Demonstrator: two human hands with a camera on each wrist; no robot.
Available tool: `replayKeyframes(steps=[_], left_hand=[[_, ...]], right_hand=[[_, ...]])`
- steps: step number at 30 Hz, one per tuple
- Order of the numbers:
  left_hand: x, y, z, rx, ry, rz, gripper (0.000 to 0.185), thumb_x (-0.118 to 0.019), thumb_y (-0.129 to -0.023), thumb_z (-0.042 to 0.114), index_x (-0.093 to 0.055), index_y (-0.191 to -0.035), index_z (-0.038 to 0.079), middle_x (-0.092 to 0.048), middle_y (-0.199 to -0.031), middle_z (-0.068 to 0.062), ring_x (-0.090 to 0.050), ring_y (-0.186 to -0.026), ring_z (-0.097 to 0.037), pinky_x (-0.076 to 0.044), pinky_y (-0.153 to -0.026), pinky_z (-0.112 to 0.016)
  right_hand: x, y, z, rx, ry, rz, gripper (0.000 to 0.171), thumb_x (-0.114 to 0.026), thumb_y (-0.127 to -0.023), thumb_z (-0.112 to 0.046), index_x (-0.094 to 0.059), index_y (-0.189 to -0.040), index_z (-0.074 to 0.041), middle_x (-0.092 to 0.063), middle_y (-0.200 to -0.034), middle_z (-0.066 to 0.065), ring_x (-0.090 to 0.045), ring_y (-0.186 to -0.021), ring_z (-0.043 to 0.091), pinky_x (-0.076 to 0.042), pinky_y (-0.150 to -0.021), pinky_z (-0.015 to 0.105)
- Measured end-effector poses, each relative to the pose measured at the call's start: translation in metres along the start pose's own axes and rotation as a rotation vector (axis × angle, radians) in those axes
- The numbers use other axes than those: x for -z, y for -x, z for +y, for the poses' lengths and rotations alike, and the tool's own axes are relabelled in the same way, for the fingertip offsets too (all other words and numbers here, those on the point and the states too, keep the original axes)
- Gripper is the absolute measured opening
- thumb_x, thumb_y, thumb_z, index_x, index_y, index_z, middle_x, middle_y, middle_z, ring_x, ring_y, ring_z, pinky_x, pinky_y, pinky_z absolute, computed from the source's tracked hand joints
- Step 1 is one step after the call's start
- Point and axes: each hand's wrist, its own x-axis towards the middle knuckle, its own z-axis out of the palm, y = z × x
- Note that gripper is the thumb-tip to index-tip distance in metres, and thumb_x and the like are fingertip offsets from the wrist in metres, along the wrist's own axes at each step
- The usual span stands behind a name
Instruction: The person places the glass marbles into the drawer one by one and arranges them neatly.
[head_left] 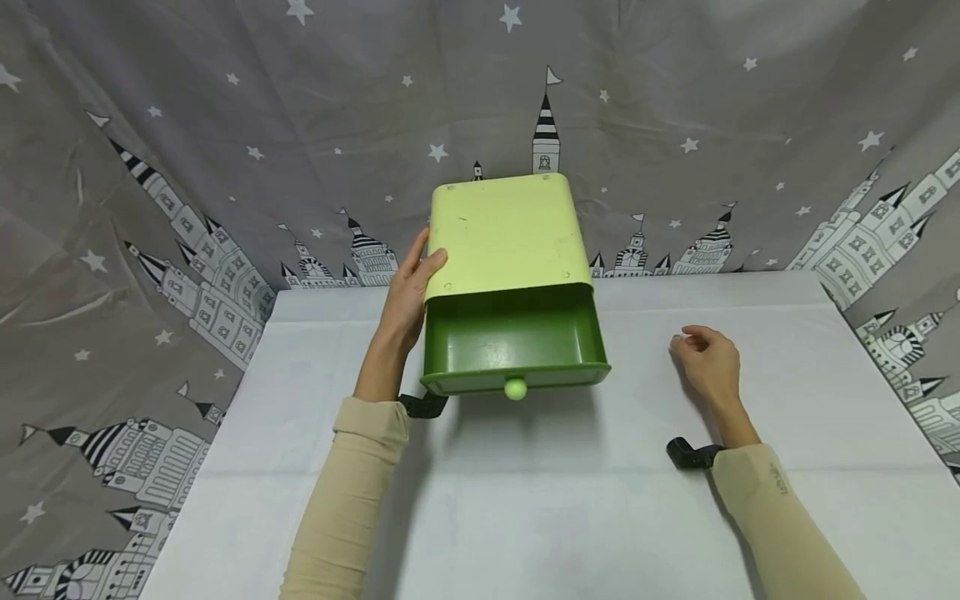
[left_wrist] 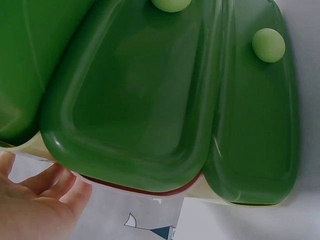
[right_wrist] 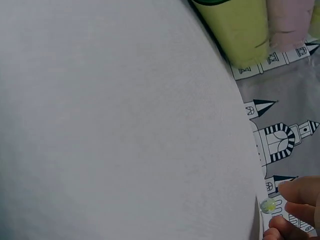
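A small chest of drawers with a pale yellow top stands near the back of the table. Its top drawer, dark green with a light green knob, is pulled out and its inner floor shows. My left hand rests against the chest's left side, fingers extended along the wall and thumb at the top edge. Right of the chest, my right hand pinches a small clear marble with a yellow-green core between thumb and fingertips, over the table.
Lower green drawers of the chest are pushed in, each with a round knob. A white cloth covers the table. Behind and at the sides hangs a grey curtain printed with castles and stars.
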Motion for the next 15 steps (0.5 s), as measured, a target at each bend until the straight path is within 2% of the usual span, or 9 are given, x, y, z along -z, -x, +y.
replayKeyframes(steps=[7, 15], left_hand=[[0.0, -0.0016, -0.0011, -0.002, -0.017, 0.009, 0.069, -0.06, -0.099, 0.042, -0.026, -0.158, 0.03, -0.048, -0.133, -0.012, -0.057, -0.104, -0.02, -0.05, -0.083, -0.029], [-0.0007, -0.0003, -0.0005, 0.004, 0.002, 0.014, 0.068, -0.06, -0.099, 0.04, -0.027, -0.158, 0.029, -0.048, -0.137, -0.013, -0.057, -0.107, -0.02, -0.05, -0.085, -0.029]], right_hand=[[-0.0012, -0.0053, 0.0058, -0.005, 0.019, -0.029, 0.03, -0.066, -0.091, -0.006, -0.067, -0.115, 0.011, -0.066, -0.094, 0.023, -0.056, -0.081, 0.026, -0.041, -0.07, 0.029], [-0.0024, -0.0051, 0.0043, -0.022, 0.067, -0.079, 0.035, -0.066, -0.091, -0.008, -0.065, -0.119, 0.012, -0.058, -0.096, 0.023, -0.051, -0.086, 0.032, -0.039, -0.073, 0.038]])
